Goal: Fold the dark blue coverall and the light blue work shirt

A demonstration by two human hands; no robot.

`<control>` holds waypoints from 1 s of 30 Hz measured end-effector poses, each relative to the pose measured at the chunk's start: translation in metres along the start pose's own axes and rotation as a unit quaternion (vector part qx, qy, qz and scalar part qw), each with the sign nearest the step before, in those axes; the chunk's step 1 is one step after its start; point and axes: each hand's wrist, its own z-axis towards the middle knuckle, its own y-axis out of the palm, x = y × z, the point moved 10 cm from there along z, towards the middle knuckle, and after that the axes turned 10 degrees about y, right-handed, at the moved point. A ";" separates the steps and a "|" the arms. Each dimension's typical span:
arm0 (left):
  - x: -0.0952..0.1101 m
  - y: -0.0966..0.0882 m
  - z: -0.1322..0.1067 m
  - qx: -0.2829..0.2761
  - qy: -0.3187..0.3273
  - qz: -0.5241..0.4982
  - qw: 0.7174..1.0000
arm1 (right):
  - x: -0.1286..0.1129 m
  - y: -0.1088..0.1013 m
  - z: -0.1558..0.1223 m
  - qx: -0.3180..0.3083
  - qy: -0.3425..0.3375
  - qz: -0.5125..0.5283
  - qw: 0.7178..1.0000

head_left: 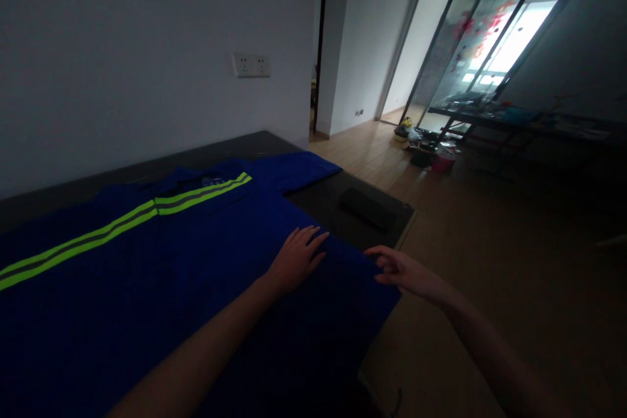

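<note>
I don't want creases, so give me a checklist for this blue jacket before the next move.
1. Left hand resting on the jacket: ok.
2. Right hand at the jacket's edge: ok.
3. Right hand's grip on the cloth: cannot tell.
4. Far sleeve spread out: ok.
5. Whole jacket on the table: not ok; the near corner seems to overhang.
6. Dark block apart from the jacket: ok.

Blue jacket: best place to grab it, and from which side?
Probably the corner of the jacket nearest the right hand, pinched from the right. The jacket lies spread flat on the table, and that corner seems to jut past the edge, leaving room for a thumb underneath. The left hand is spread over the jacket further in.
</note>
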 end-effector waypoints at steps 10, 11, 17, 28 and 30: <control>0.033 -0.030 0.004 0.051 0.092 0.054 0.993 | -0.039 -0.035 -0.012 0.208 -0.113 -0.158 0.959; 0.038 -0.036 0.003 0.051 0.100 0.059 0.992 | -0.053 -0.028 -0.010 0.209 -0.143 -0.155 0.955; 0.019 -0.083 -0.040 0.050 0.037 0.072 0.995 | -0.117 0.050 0.021 0.116 -0.270 -0.239 0.926; -0.142 -0.139 -0.252 0.059 -0.369 0.119 0.920 | -0.219 0.190 0.089 -0.047 -0.436 -0.343 0.831; -0.138 -0.132 -0.270 0.062 -0.383 0.139 0.911 | -0.226 0.220 0.099 -0.057 -0.455 -0.356 0.814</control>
